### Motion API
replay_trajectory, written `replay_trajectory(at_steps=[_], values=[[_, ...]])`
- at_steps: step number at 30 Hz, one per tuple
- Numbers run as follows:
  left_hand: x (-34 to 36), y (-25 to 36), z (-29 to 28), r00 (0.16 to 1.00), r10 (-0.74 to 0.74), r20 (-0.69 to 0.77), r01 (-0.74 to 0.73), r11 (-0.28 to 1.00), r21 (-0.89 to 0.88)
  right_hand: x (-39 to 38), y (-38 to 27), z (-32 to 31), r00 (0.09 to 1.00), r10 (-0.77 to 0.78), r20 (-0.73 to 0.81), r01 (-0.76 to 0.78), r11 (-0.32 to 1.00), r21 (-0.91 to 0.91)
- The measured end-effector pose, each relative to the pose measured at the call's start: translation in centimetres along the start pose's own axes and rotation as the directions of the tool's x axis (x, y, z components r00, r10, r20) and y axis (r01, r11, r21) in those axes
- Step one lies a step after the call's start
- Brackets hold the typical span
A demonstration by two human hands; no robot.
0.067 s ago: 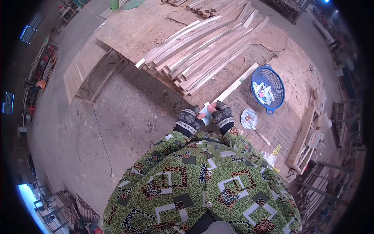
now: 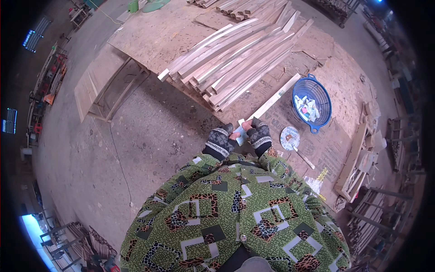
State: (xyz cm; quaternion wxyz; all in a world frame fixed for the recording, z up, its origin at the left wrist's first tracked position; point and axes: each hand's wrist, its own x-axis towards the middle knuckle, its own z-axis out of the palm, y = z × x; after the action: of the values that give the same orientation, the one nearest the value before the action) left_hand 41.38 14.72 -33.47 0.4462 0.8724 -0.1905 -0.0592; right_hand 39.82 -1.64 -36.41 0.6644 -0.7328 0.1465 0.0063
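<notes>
While both hands are up close together just off the near edge of the big plywood table [image 2: 181,36], the left hand [image 2: 223,137] and right hand [image 2: 257,132], each in a patterned fingerless glove, are pinching a small pale sheet of sandpaper [image 2: 241,134] between their fingertips, fingers curled in tight on it. Further onto that table sits a big stack of wooden slats [image 2: 235,59], with one loose slat [image 2: 274,97] lying nearer the hands. Right of that are a blue basket [image 2: 322,95] and a round disc [image 2: 290,138].
</notes>
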Motion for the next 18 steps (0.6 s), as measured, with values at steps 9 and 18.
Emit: replay_trajectory(at_steps=[9,18], values=[[0.4,-1.3,0.8,0.979,-0.197,-0.046,0.189,0.973,-0.131,0.0,0.4,-0.7,0.995,-0.048,0.088,0.040,0.994,0.097],[0.3,-0.3,0.8,0.896,-0.379,0.230,0.443,0.748,-0.494,0.1,1.4,-0.8,1.000,-0.026,0.014,0.026,1.000,0.003]])
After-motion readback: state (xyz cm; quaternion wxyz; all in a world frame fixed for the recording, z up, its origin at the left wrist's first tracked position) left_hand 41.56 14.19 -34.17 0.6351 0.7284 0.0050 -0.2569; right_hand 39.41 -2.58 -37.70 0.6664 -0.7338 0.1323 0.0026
